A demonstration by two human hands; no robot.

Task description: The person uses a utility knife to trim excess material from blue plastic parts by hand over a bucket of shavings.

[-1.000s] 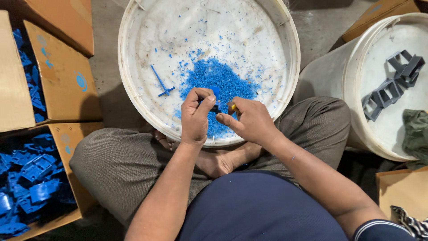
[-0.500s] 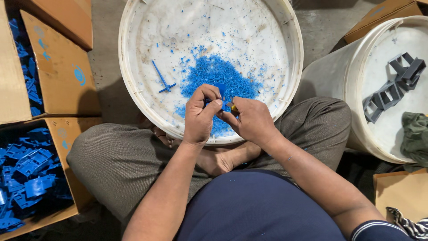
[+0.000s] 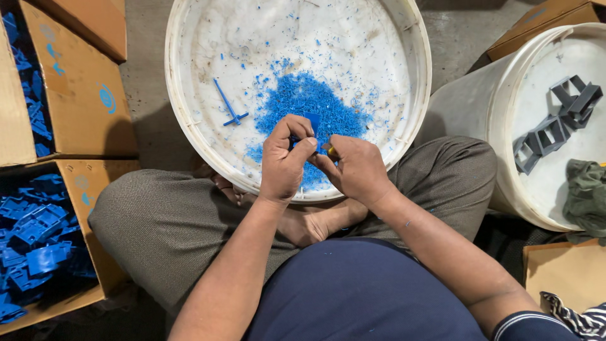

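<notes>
My left hand (image 3: pixel 285 161) pinches a small blue plastic part (image 3: pixel 312 120) over the near side of a big white tub (image 3: pixel 177 126). My right hand (image 3: pixel 356 170) is closed beside it, fingertips touching the left ones, gripping a small tool with a yellowish end (image 3: pixel 329 150) against the part. Most of the tool is hidden inside the fist. Below the hands, a heap of blue plastic shavings (image 3: pixel 309 95) covers the tub's floor. A thin blue T-shaped stick (image 3: pixel 227 107) lies left of the heap.
I sit cross-legged with the tub at my knees. At left, an open cardboard box (image 3: pixel 95 265) holds several blue plastic parts (image 3: pixel 38 246), and another box (image 3: pixel 69 82) stands behind it. At right, a second white tub (image 3: pixel 505 126) holds grey frames (image 3: pixel 555 123) and a green cloth (image 3: pixel 587 196).
Both hands stay together over the tub, working the small part with slight finger shifts. Nothing else moved.
</notes>
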